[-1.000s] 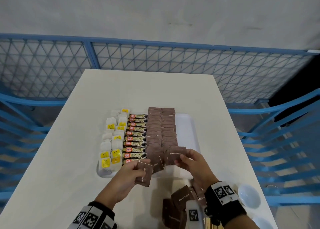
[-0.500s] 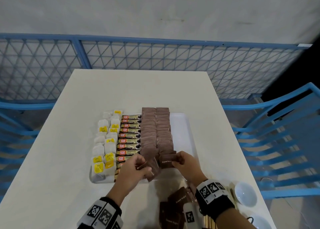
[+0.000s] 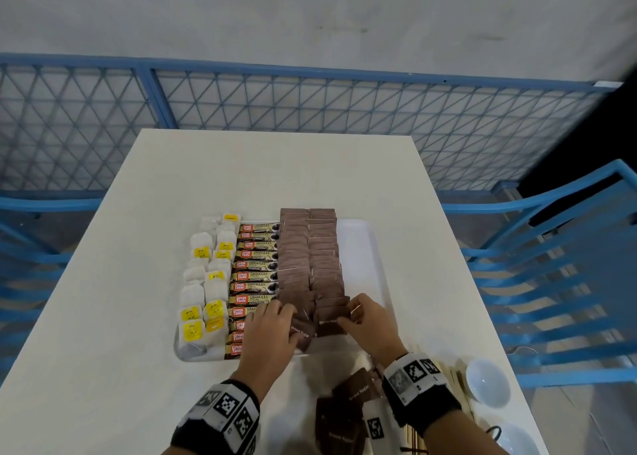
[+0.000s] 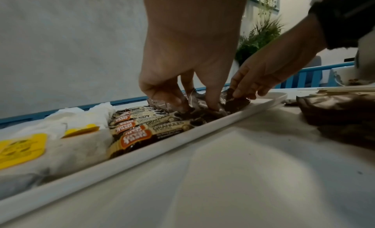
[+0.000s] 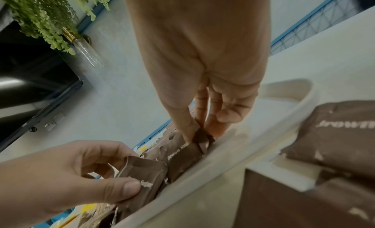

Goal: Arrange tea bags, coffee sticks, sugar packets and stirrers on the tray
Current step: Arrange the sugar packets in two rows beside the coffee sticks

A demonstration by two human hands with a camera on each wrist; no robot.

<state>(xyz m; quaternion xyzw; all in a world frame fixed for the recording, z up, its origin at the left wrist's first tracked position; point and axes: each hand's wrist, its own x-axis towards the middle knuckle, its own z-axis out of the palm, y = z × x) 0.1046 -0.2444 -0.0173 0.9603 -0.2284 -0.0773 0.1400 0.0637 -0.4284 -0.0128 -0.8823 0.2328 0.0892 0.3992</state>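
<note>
A white tray [image 3: 362, 248] on the table carries tea bags [image 3: 203, 282] with yellow tags at the left, coffee sticks [image 3: 256, 265] beside them, and two rows of brown sugar packets [image 3: 310, 248]. At the near end of those rows my left hand [image 3: 272, 320] pinches one brown sugar packet [image 3: 301, 332] between thumb and fingers, as the right wrist view shows [image 5: 142, 175]. My right hand [image 3: 365, 316] pinches the corner of a second brown sugar packet [image 3: 329, 322], seen too at the tray's rim [image 5: 188, 153]. Wooden stirrers [image 3: 455, 382] lie off the tray at the near right.
A loose pile of brown sugar packets [image 3: 344, 410] lies on the table in front of the tray. Two small white bowls [image 3: 487, 382] stand at the near right corner. Blue railings and blue chairs [image 3: 551, 265] surround the table. The tray's right strip is bare.
Both hands have come down from above the tray's near edge to its near end, each with its brown packet now low among the rows.
</note>
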